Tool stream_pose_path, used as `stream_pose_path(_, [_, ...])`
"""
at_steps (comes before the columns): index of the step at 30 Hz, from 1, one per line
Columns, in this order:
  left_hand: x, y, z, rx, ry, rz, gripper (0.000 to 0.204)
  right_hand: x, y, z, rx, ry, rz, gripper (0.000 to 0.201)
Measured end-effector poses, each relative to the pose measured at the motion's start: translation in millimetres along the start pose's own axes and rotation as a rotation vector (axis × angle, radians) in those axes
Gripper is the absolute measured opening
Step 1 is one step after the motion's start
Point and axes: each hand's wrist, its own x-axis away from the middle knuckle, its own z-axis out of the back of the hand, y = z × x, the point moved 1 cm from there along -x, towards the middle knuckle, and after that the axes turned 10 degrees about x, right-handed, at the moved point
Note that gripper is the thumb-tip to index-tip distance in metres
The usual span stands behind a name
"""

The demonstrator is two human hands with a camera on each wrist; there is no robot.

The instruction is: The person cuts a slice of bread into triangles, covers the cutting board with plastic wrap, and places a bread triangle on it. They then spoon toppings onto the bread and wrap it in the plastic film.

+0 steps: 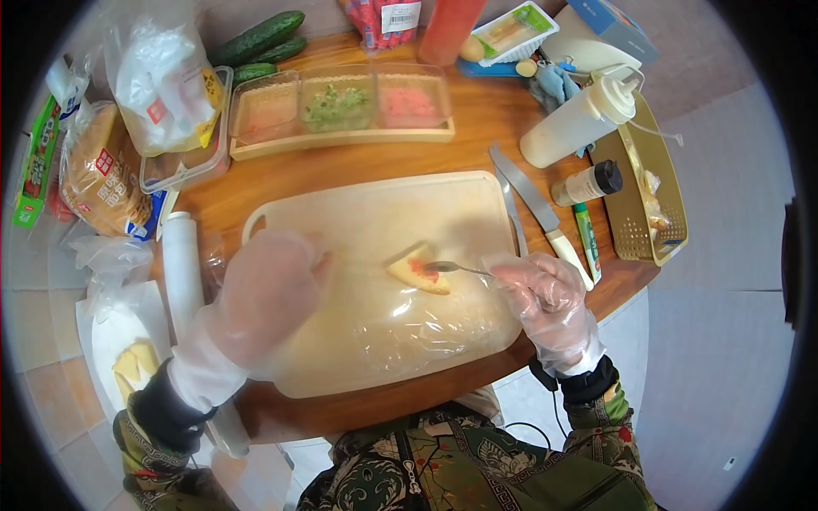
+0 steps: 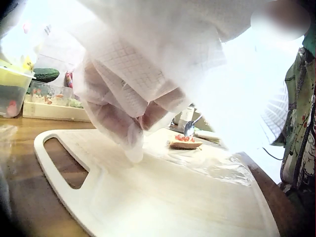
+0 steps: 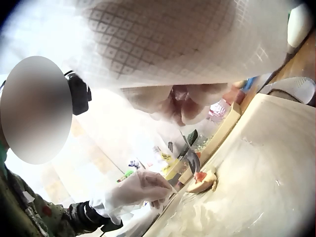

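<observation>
My right hand (image 1: 545, 298), in a clear plastic glove, pinches the handle of a metal spoon (image 1: 443, 266). The spoon's bowl is at the red chopped filling (image 1: 423, 274) on a small triangular bread piece (image 1: 405, 270). That bread lies on clear plastic wrap (image 1: 409, 336), spread over a cream cutting board (image 1: 341, 204). Over the board's left side hovers my gloved left hand (image 1: 268, 285), with loosely bent fingers and nothing visible in them. In the left wrist view its fingertips (image 2: 133, 153) point down at the board, apart from the bread (image 2: 186, 145).
Behind the board stands a three-part tray (image 1: 341, 140) of chopped fillings. Knives (image 1: 537, 200), a squeeze bottle (image 1: 579, 119), a seasoning jar (image 1: 588, 183) and a basket (image 1: 626, 213) are at right. Bagged bread (image 1: 106, 175) and a wrap roll (image 1: 183, 264) are at left.
</observation>
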Motion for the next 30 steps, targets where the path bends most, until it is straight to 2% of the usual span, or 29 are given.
stream_pose_path(2, [-1.1, -4.7, -1.6, 0.038, 0.044, -0.005, 0.017, 0.7, 1.8, 0.9, 0.004, -0.036, -0.043, 0.015])
stream_pose_path(5, [-0.3, -4.6, 0.1, 0.026, 0.009, 0.005, 0.02, 2.4, 5.8, -0.5, 0.027, -0.076, 0.022, 0.015])
stream_pose_path(10, [-2.2, -8.6, 1.0, 0.063, 0.038, 0.002, 0.016, -2.6, -0.4, 3.5, -0.05, -0.009, -0.097, 0.016])
stream_pose_path(14, [-3.3, -11.1, 3.5, 0.082, 0.018, 0.004, 0.016, -3.5, 11.8, -0.9, -0.066, -0.061, -0.037, 0.015])
stream_pose_path(16, [-0.4, -15.0, 3.5, 0.098, 0.017, -0.006, 0.016, -3.6, 10.7, 1.4, -0.165, -0.015, -0.166, 0.015])
stream_pose_path(18, [0.4, -19.0, 4.7, 0.094, 0.021, -0.016, 0.015, -14.9, 0.8, 8.6, -0.184, 0.015, -0.191, 0.015])
stream_pose_path(20, [-1.6, -21.8, 5.5, 0.086, -0.012, 0.054, 0.015, -32.9, -10.3, 16.2, -0.234, 0.035, -0.214, 0.016])
stream_pose_path(21, [-3.1, -21.3, 8.7, 0.066, -0.003, 0.059, 0.015, -44.6, -14.8, 18.0, -0.249, 0.044, -0.2, 0.016])
stream_pose_path(23, [-8.3, -20.1, 15.1, 0.068, 0.05, 0.103, 0.015, -73.9, -25.0, 20.3, -0.109, 0.084, -0.052, 0.014])
stream_pose_path(24, [-11.3, -19.1, 20.3, 0.053, 0.056, 0.104, 0.015, -93.7, -32.9, 20.9, 0.136, 0.168, 0.155, 0.013])
stream_pose_path(26, [-16.9, -17.1, 30.8, 0.042, 0.048, 0.154, 0.016, -135.0, -40.0, 6.0, 0.064, 0.275, 0.346, 0.013])
stream_pose_path(27, [-18.1, -21.5, 31.2, 0.031, 0.051, 0.154, 0.016, -154.2, -41.1, -3.0, 0.058, 0.284, 0.348, 0.013])
stream_pose_path(29, [-18.9, -33.2, 31.4, 0.002, 0.235, 0.06, 0.022, -190.6, -39.1, -26.9, -0.118, 0.266, 0.374, 0.009])
stream_pose_path(30, [-22.2, -31.8, 36.7, -0.008, 0.237, 0.061, 0.022, -208.2, -36.8, -41.7, -0.126, 0.26, 0.406, 0.008])
